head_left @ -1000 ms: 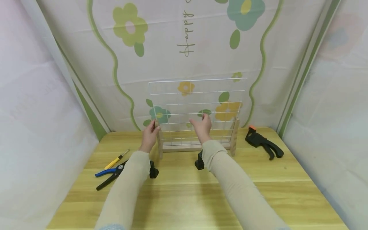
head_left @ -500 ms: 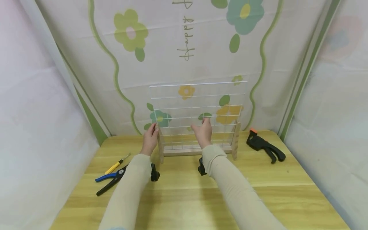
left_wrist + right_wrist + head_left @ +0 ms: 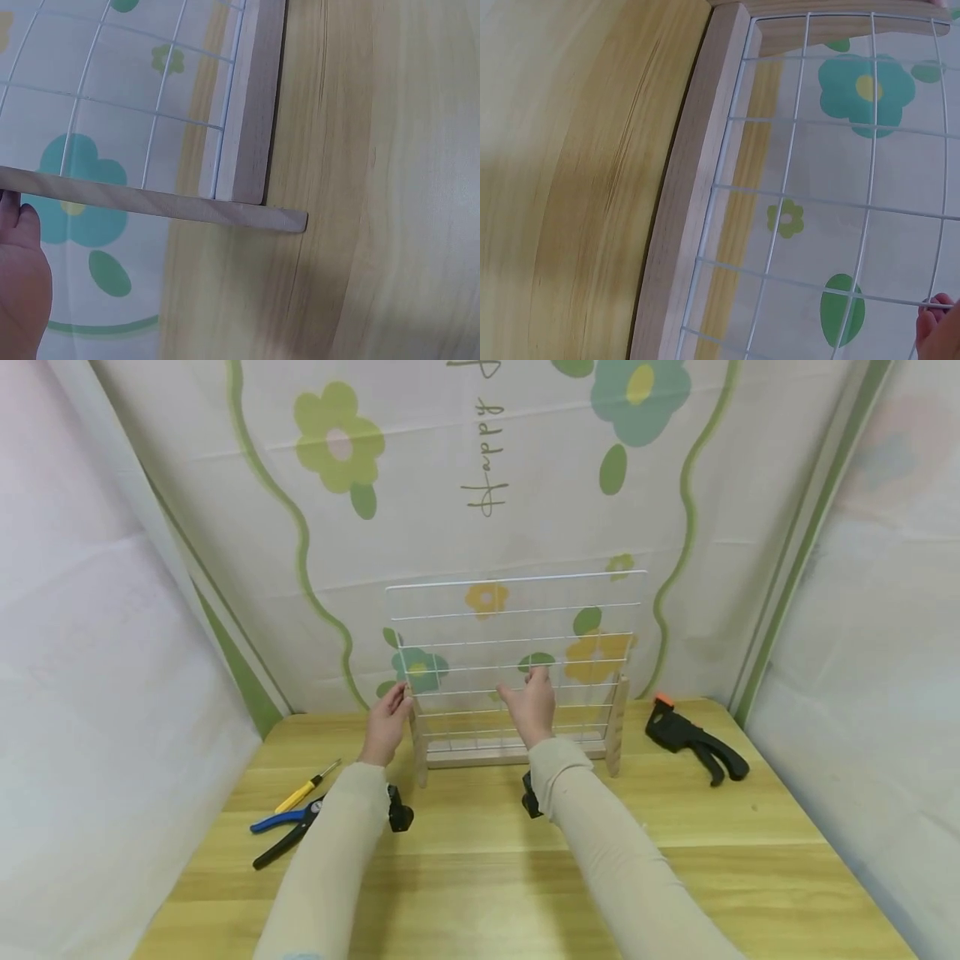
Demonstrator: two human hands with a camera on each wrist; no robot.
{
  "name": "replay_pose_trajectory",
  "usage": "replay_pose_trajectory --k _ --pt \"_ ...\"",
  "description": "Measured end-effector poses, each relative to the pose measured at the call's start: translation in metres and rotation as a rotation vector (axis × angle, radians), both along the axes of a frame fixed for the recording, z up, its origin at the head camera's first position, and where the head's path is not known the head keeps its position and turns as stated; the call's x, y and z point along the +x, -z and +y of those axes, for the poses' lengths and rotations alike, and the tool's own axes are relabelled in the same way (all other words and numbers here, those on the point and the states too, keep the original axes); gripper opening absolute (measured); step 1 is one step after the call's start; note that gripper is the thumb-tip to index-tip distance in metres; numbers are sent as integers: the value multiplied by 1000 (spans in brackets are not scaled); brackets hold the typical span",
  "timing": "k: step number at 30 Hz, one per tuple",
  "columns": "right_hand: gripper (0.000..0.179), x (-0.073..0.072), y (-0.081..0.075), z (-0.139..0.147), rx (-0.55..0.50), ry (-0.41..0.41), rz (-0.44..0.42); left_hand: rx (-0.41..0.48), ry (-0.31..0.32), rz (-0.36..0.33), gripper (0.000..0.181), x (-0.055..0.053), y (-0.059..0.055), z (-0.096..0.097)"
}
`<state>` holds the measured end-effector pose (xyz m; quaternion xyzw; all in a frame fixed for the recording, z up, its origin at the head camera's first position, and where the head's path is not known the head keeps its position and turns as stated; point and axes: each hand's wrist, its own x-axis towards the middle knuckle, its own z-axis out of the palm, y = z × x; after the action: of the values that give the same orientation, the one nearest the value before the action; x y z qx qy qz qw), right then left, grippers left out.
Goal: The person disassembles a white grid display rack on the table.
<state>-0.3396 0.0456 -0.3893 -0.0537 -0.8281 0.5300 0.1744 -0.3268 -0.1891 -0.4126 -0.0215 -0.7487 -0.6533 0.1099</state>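
A white wire grid panel (image 3: 517,643) stands upright in a wooden stand (image 3: 480,760) at the back of the table. My left hand (image 3: 385,727) is at the top of the stand's left side post (image 3: 150,199), its fingertips pinching the wood; part of them is hidden behind it in the left wrist view. My right hand (image 3: 531,706) is at the middle of the grid, fingers curled at a wire with the thumb pointing left. In the right wrist view, the fingertips (image 3: 937,307) meet a wire crossing. The grid's lower edge lies along the stand's bottom bar (image 3: 686,195).
On the left lie a yellow screwdriver (image 3: 303,789) and pliers (image 3: 288,831) with one blue and one black handle, partly behind the left sleeve. A black clamp (image 3: 693,739) with an orange tip lies at the right. A flowered cloth (image 3: 555,527) hangs behind.
The head view has tipped slightly, so the scene sits a little lower. My left hand has shifted slightly left at the post. The right hand stays at the same part of the grid.
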Motion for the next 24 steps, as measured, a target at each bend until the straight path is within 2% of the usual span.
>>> replay_pose_trajectory --k 5,11,20,24 --pt "51 -2 4 -2 15 2 16 63 12 -8 46 2 3 -4" --pt "52 0 8 -4 40 41 52 21 52 -30 50 7 7 -8" --pt "46 7 13 -7 82 45 109 71 94 -21 51 18 7 -15" --pt "47 9 15 -11 74 54 115 83 80 -40 52 26 6 -18"
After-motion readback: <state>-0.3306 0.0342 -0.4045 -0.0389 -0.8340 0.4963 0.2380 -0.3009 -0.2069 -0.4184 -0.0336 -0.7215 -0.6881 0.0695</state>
